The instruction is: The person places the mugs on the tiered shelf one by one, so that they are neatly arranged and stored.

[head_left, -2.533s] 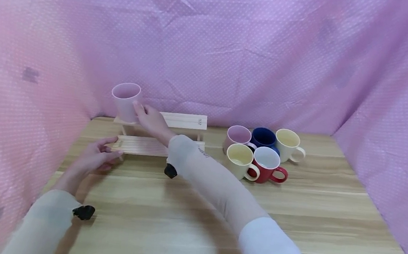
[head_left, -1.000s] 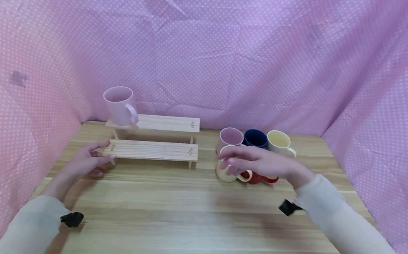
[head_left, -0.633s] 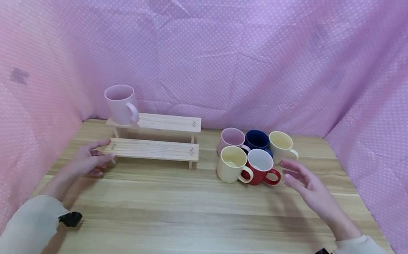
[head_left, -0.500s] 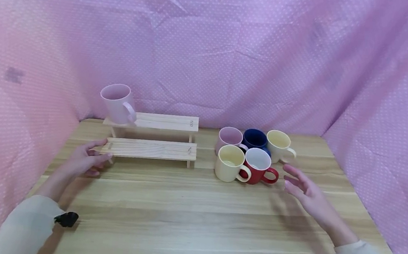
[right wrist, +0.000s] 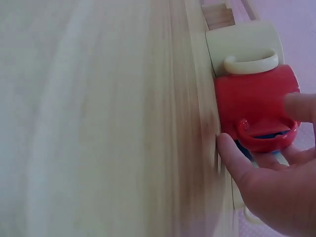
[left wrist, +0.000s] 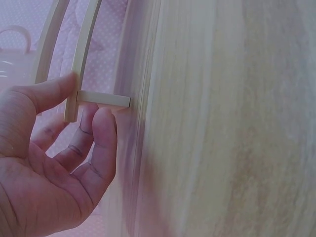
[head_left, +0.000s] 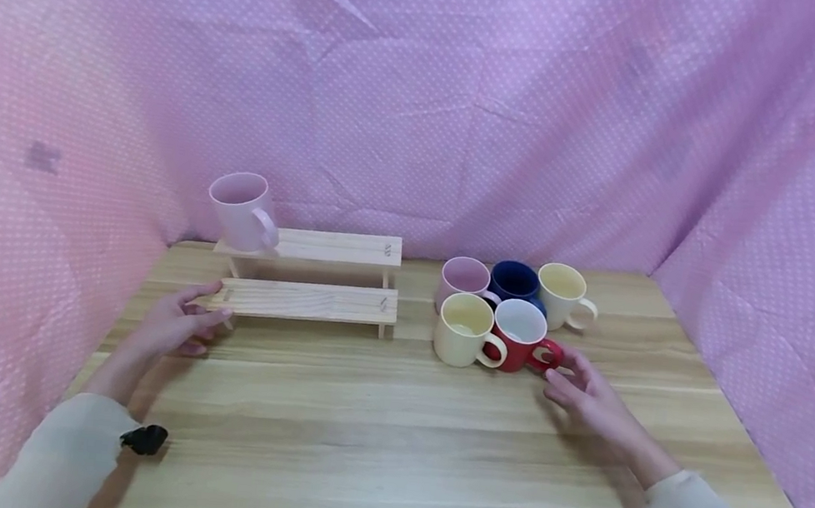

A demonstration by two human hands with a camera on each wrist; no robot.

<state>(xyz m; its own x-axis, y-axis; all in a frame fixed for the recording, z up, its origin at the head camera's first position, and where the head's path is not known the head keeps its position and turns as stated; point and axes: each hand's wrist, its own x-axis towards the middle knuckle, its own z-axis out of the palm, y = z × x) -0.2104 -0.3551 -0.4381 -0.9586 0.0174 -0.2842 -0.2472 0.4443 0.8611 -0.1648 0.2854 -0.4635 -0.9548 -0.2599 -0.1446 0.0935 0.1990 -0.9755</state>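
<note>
At the left end of the two-tier wooden shelf point(head_left: 307, 301), my left hand point(head_left: 176, 324) grips the lower board's end. In the left wrist view its thumb point(left wrist: 54, 94) lies on the board, fingers curled near the leg. A light pink mug point(head_left: 238, 214) stands on the upper tier's left end, handle to the right. My right hand point(head_left: 598, 401) is at the handle of the red mug point(head_left: 513, 354), which is white inside. In the right wrist view its spread fingers point(right wrist: 237, 160) surround the red handle point(right wrist: 266, 143) without visibly closing on it.
Beside the red mug stands a cream mug point(head_left: 456, 343). Behind them are a pink mug point(head_left: 452, 288), a dark blue mug point(head_left: 514, 279) and another cream mug point(head_left: 557, 296). A pink dotted cloth point(head_left: 422, 122) encloses the wooden table point(head_left: 385, 453) at the back and sides.
The right hand has let go of the pink mug on the upper tier, swung right over the mugs, then come left to the red mug's handle. The left hand stays at the shelf.
</note>
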